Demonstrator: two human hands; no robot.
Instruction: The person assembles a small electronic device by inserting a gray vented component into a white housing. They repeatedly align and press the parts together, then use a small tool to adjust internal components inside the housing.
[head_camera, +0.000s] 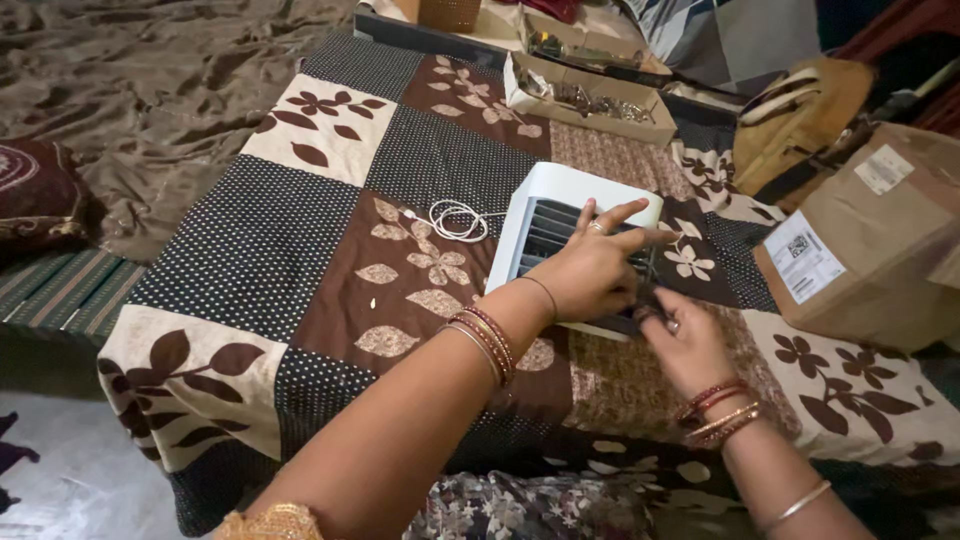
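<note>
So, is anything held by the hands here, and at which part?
Both hands are on the white slatted device: the left hand rests on its slatted front, and the right hand grips its near right corner.

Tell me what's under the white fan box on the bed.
The white fan unit lies on the patchwork bedspread, its white cable coiled beside it. The left hand and right hand cover its near edge, hiding what's beneath.

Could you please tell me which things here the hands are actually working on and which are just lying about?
In hand:
- white slatted device, with left hand on its grille and right hand at its near edge
- its white cable

Lying about:
- cardboard parcel
- tan bag
- open boxes of small parts
- dark cushion
</note>
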